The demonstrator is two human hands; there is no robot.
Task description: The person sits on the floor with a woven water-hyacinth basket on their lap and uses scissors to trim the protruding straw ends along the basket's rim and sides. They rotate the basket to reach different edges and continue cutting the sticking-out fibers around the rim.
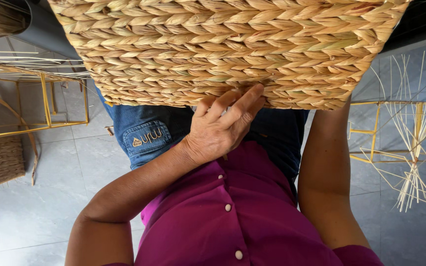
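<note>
Resting its fingers flat against the lower edge of a woven seagrass basket (223, 49), the left hand (220, 129) lies open on the braid, gripping nothing; the right hand is hidden behind the basket, so whether it grasps cannot be told, only its forearm (326, 182) rising to the weave. The basket sits on the person's lap over blue jeans (146, 135) and a magenta shirt (232, 212), its long axis running left to right across the view, braided rows parallel. Yellow wire frames (45, 106) stand on the grey tiled floor (25, 216) to either side.

A small tan label patch (137, 143) sits on the jeans pocket (146, 139).
</note>
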